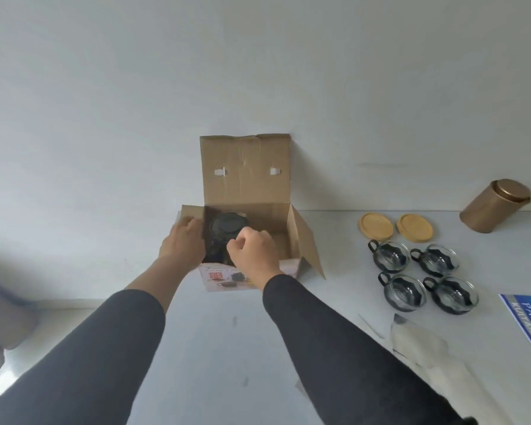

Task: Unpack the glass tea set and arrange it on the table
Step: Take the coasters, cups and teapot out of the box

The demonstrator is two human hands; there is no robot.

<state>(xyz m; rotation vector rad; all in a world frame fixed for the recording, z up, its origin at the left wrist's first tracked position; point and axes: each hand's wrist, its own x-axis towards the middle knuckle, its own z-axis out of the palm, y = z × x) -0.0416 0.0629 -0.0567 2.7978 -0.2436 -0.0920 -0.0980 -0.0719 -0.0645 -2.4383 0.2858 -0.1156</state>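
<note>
Your right hand [252, 254] curls over the open cardboard box [284, 223], fingers bent at the dark glass teapot [227, 231] inside; actual grip unclear. Left hand [184, 239] holds the left flap. Four glass cups [417, 276] sit right.

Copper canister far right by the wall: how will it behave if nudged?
The copper-coloured cylindrical lidded canister looks upright on its flat base, so it probably slides rather than rolls. It is tall for its base, so a high push may tip it. Smooth metal, likely slippery.
</note>
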